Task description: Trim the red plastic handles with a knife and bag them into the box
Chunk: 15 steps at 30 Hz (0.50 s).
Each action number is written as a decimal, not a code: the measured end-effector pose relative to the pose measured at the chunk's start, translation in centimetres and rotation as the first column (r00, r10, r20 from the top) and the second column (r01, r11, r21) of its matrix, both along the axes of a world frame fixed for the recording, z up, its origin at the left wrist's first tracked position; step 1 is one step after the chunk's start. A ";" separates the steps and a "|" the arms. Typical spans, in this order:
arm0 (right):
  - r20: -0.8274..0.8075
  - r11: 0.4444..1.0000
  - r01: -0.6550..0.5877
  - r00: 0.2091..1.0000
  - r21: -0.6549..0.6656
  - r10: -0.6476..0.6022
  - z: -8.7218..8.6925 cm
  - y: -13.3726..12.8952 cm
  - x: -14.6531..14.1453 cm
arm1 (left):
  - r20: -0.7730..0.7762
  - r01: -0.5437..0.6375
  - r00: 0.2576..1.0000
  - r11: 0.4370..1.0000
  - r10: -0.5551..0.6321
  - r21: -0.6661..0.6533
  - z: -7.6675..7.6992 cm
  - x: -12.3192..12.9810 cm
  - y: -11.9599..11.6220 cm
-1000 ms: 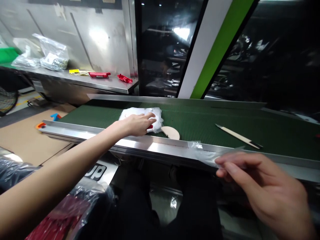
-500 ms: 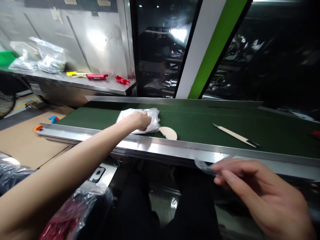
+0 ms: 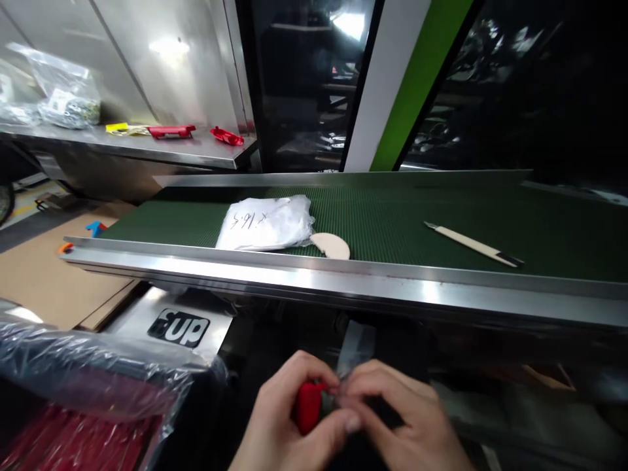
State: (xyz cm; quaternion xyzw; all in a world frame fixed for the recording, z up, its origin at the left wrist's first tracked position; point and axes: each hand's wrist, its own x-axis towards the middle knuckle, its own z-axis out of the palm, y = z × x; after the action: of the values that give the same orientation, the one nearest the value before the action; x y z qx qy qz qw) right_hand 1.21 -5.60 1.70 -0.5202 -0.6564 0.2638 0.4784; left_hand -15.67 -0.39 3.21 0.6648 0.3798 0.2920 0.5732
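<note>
Left hand [image 3: 277, 412] grips red piece [image 3: 308, 409], near side of belt [image 3: 383, 222]; right hand [image 3: 409, 415] pinches clear plastic [image 3: 358, 343]. Step, probably: bringing both together. Next move likely needs steady fingertips.

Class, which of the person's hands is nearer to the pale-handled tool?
Right. The right hand is short of the pale-handled tool, to its left; the left hand, holding a red part, is farther left.

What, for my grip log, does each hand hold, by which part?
Left hand: a red piece, fingers curled around; exact part unclear. Right hand: clear plastic, pinched at its near end.
</note>
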 end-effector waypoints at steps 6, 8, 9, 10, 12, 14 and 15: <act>-0.090 0.973 0.000 0.996 -0.230 -0.022 -2.8 -1.2 -1.3 | -0.044 -0.145 0.989 0.935 0.138 -0.323 -3.7 0.1 -1.2; -0.165 0.957 0.011 0.984 -0.289 -0.061 -3.0 -1.5 -1.1 | -0.098 -0.161 0.986 0.935 0.136 -0.316 -4.0 -0.3 -1.1; -0.187 0.948 0.013 0.979 -0.317 -0.076 -3.2 -1.7 -0.9 | -0.114 -0.163 0.984 0.936 0.133 -0.312 -4.2 -0.5 -1.2; -0.200 0.942 0.022 0.975 -0.335 -0.094 -3.4 -2.0 -0.9 | -0.123 -0.159 0.984 0.938 0.127 -0.309 -4.4 -0.6 -1.2; -0.205 0.931 0.053 0.970 -0.362 -0.134 -4.1 -2.4 -0.8 | -0.123 -0.139 0.987 0.940 0.105 -0.311 -4.7 -0.4 -1.5; -0.189 0.921 0.080 0.969 -0.382 -0.162 -4.7 -2.7 -1.0 | -0.126 -0.134 0.987 0.942 0.099 -0.308 -5.0 -0.1 -1.9; -0.170 0.916 0.089 0.971 -0.392 -0.167 -5.0 -2.8 -1.1 | -0.128 -0.137 0.986 0.945 0.103 -0.297 -5.2 0.1 -2.0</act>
State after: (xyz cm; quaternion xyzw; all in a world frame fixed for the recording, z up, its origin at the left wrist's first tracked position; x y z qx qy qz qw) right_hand 0.07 -8.39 -3.32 -0.6163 -0.5056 0.4051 0.4478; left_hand -15.54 -2.41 -1.97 0.5591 0.4915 0.2267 0.6281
